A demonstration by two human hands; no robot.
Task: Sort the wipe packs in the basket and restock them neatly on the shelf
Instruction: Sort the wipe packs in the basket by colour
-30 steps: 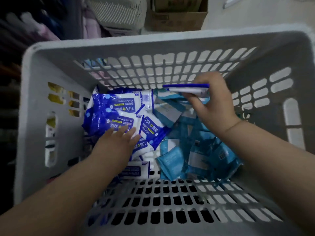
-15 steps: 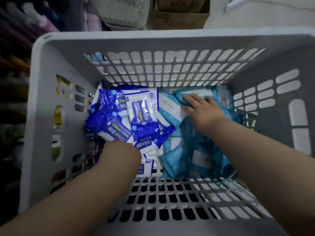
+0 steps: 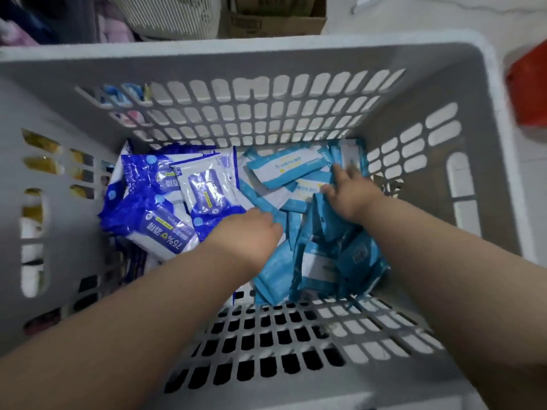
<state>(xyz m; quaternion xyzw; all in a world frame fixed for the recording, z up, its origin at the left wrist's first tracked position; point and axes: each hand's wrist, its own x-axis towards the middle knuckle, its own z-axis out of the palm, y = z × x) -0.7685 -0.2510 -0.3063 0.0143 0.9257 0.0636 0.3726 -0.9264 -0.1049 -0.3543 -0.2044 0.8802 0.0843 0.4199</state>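
A grey slotted basket [image 3: 266,47] fills the head view. Inside it, dark blue alcohol wipe packs [image 3: 165,232] lie heaped on the left and light blue wipe packs [image 3: 284,170] on the right. My left hand [image 3: 248,232] reaches down at the seam between the two heaps. Its fingers bend downward among the packs, and the tips are hidden. My right hand [image 3: 352,190] rests on the light blue heap near the far right corner, fingers spread and touching the packs. No shelf is in view.
Beyond the basket stand a cardboard box [image 3: 275,22] and a white ribbed basket [image 3: 171,16]. A red object [image 3: 529,84] sits on the floor to the right. Coloured goods show through the basket's left slots.
My right hand let go of the dark blue pack it held up and came down onto the light blue heap. My left hand slid right to the middle.
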